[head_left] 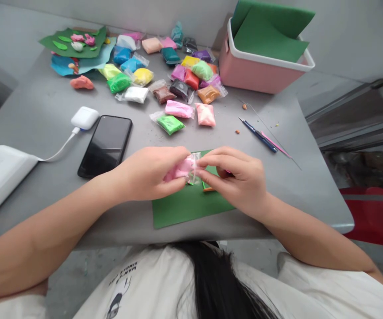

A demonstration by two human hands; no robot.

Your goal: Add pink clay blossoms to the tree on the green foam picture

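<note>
My left hand (154, 170) is closed around a packet of pink clay (183, 169). The fingertips of my right hand (236, 175) pinch the see-through plastic end of that packet. A small bit of something pink shows under my right fingers; I cannot make out what it is. Both hands are over a green sheet (184, 208) near the table's front edge. On the sheet, partly hidden by my right hand, lies a small green piece with an orange edge (208, 189).
Several bagged clays (169, 124) lie beyond my hands. A pink bin (261, 73) with green sheets stands behind. Left are a phone (105, 146), earbud case (85, 118) and white power bank (7, 177). A blue pen-like tool (259, 136) lies right; flower-decorated sheets (78, 48) lie back left.
</note>
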